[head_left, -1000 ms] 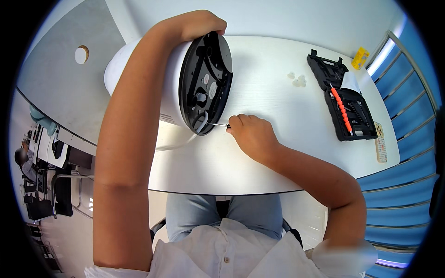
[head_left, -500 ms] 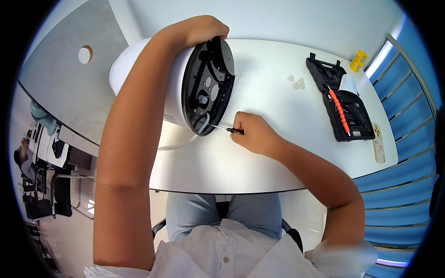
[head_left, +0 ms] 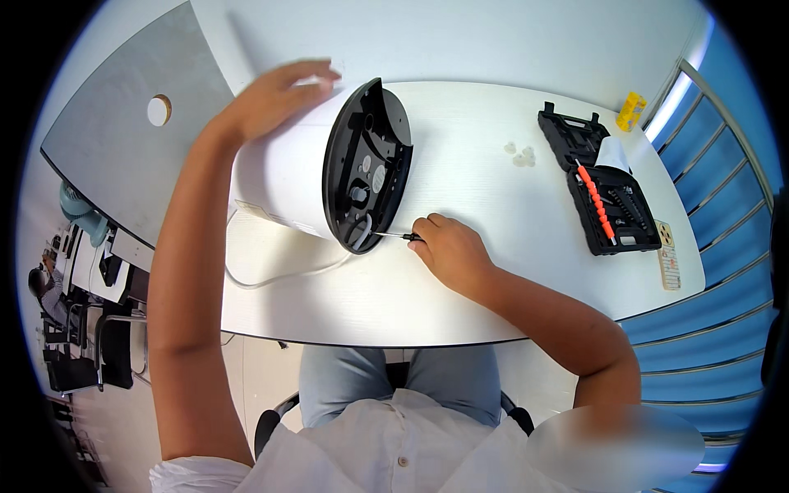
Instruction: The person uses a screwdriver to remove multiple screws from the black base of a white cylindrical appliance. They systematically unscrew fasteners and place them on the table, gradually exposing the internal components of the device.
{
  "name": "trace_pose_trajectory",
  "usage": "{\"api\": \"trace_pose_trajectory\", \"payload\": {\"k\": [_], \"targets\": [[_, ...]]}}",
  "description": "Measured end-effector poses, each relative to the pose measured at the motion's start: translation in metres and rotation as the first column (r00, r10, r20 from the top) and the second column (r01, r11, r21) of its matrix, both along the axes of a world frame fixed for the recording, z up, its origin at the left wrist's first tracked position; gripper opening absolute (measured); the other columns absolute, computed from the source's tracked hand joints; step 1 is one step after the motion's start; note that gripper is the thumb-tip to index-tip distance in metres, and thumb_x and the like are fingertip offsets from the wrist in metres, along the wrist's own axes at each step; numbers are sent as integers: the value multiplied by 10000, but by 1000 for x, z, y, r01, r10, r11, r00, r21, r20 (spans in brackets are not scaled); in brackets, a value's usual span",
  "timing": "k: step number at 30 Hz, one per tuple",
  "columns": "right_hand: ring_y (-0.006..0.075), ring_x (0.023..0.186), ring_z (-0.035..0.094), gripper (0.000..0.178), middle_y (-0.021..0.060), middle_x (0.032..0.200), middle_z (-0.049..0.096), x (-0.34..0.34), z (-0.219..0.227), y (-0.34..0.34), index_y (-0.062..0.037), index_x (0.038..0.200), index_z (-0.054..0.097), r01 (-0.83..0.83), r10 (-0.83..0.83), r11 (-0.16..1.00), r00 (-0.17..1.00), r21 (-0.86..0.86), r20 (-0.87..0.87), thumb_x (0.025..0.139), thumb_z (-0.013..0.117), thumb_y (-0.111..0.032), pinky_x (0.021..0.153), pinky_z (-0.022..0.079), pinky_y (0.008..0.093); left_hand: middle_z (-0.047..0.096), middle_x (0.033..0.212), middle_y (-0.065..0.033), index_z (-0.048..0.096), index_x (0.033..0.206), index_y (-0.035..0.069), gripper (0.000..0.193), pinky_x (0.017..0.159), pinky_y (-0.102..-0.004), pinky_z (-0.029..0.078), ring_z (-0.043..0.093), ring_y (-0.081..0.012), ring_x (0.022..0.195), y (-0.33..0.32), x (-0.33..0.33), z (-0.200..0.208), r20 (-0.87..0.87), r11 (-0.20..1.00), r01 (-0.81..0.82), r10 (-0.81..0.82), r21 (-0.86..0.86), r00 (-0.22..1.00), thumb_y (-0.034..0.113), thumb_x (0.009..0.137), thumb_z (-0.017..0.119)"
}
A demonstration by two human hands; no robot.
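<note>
A white rounded appliance point(head_left: 289, 177) lies on its side, its black underside point(head_left: 362, 177) facing right. A white cord runs from the underside's lower edge and loops across the table. My left hand point(head_left: 275, 99) is at the far side of the white body, fingers stretched and apart; whether it touches the body I cannot tell. My right hand point(head_left: 452, 251) is closed around the dark handle of a screwdriver point(head_left: 394, 235). Its thin metal shaft points left, with the tip at the lower edge of the underside, near the cord. The exact contact is too small to make out.
An open black tool case point(head_left: 612, 209) with an orange flexible shaft point(head_left: 596, 201) lies at the right. Nearby are small translucent pieces point(head_left: 522, 155), a yellow box point(head_left: 631, 112) and a patterned strip point(head_left: 667, 256). Metal rails border the right side; a grey table adjoins at left.
My left hand has come off the base's upper rim and moved left over the white body, fingers spreading. The appliance appears shifted slightly. The screwdriver stays at the underside's lower edge.
</note>
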State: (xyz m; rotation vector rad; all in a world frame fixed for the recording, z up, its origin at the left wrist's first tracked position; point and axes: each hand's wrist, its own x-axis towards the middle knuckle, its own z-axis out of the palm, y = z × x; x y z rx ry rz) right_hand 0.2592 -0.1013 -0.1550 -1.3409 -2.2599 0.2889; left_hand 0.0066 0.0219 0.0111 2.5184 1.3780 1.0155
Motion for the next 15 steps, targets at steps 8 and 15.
{"api": "trace_pose_trajectory", "payload": {"k": [8, 15], "targets": [[266, 791, 592, 137, 77, 818, 569, 5, -4, 5, -78, 889, 600, -5, 3, 983, 1000, 183, 12, 859, 648, -202, 647, 493, 387, 652, 1116, -132, 644, 1157, 165, 601, 908, -395, 428, 607, -275, 988, 4, 15, 14, -213, 924, -106, 27, -368, 977, 627, 858, 402], [148, 659, 479, 134, -6, 710, 474, 6, -7, 16, -111, 811, 576, -82, -98, 805, 958, 587, 268, 815, 660, -216, 476, 358, 266, 659, 1066, -135, 654, 1112, 104, 613, 880, -359, 450, 627, -245, 927, 39, 29, 14, -191, 890, -166, 90, -424, 977, 623, 842, 474]]}}
